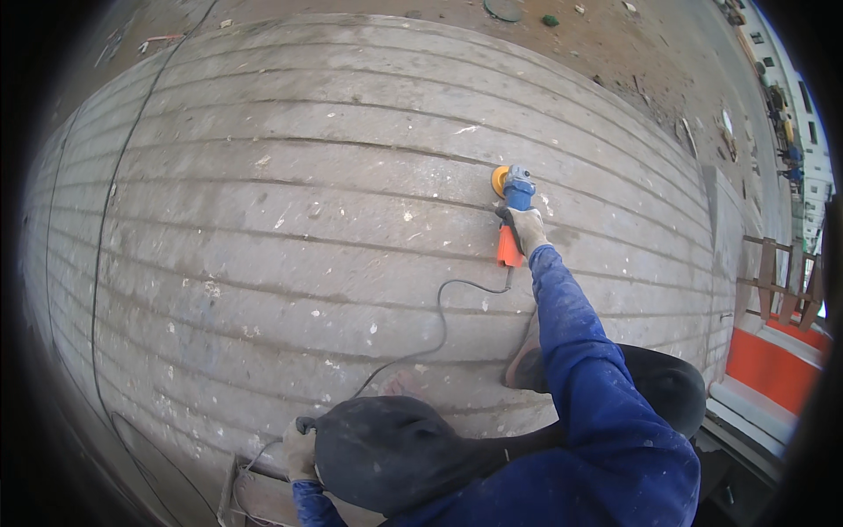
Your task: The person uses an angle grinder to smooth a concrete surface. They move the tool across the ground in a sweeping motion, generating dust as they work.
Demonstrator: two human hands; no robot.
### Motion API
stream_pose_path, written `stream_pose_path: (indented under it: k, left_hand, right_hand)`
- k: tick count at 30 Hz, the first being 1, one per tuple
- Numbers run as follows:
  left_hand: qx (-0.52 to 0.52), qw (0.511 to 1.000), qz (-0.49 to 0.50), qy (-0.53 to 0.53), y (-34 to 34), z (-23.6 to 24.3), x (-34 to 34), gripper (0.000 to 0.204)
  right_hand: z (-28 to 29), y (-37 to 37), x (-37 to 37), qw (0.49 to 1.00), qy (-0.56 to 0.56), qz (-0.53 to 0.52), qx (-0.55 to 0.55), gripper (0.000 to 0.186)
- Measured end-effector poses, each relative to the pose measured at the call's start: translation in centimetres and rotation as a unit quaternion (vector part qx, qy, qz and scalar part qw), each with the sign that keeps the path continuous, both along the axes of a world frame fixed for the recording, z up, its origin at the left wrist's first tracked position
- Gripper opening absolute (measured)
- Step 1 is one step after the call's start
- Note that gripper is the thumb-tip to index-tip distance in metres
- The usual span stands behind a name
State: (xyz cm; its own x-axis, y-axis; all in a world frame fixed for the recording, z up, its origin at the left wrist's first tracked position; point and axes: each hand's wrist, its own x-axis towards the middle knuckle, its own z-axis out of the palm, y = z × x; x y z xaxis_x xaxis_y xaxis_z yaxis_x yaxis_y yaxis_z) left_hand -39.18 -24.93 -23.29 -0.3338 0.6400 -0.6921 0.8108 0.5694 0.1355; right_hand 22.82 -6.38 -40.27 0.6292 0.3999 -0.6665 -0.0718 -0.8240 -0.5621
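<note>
My right hand (pixel 527 227), in a pale glove at the end of a blue sleeve, grips an angle grinder (pixel 512 211) with a blue head, an orange rear body and a yellow disc guard. The disc rests on a seam of a large grey ribbed steel plate (pixel 290 220). A black power cord (pixel 439 325) runs from the grinder back toward me. My left hand (pixel 299 450), also gloved, rests on the plate's near edge beside my dark-trousered knee (pixel 386 448). Whether it holds anything is not visible.
My right foot (pixel 527 364) stands on the plate. A thin dark cable (pixel 110 211) curves down the plate's left side. Orange and grey steel structures (pixel 773 369) lie at the right. Dirt ground with scattered scraps (pixel 615 53) lies beyond the plate.
</note>
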Motion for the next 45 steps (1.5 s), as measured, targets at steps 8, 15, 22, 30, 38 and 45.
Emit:
stream_pose_path:
  k: [8, 15, 22, 30, 38, 45]
  left_hand:
    - [0.055, 0.998, 0.023, -0.036, -4.0, -2.6, -7.5, 0.012]
    - [0.044, 0.992, 0.102, 0.058, 1.2, -0.4, -14.0, 0.007]
    - [0.104, 0.989, 0.048, 0.096, 5.5, -0.6, -16.8, 0.008]
    - [0.092, 0.993, 0.028, 0.068, 4.8, -2.0, -15.0, 0.008]
    - [0.062, 0.995, 0.082, -0.002, 5.7, 0.0, -9.3, 0.007]
    - [0.113, 0.989, 0.096, -0.026, 2.4, -2.2, -11.5, 0.011]
  right_hand:
    - [1.7, -2.0, -6.2, 0.998, 0.009, 0.059, 0.009, 0.033]
    - [3.5, -1.3, -16.5, 0.967, -0.016, 0.25, -0.04, 0.062]
    - [3.8, 0.6, -21.2, 0.948, -0.103, 0.299, -0.042, 0.054]
    - [2.6, -7.8, -7.3, 0.992, -0.071, 0.098, -0.047, 0.045]
    - [0.1, -14.5, 7.2, 0.961, -0.031, -0.275, 0.025, 0.027]
    - [-0.7, -12.2, -1.1, 0.994, -0.052, -0.093, 0.01, 0.025]
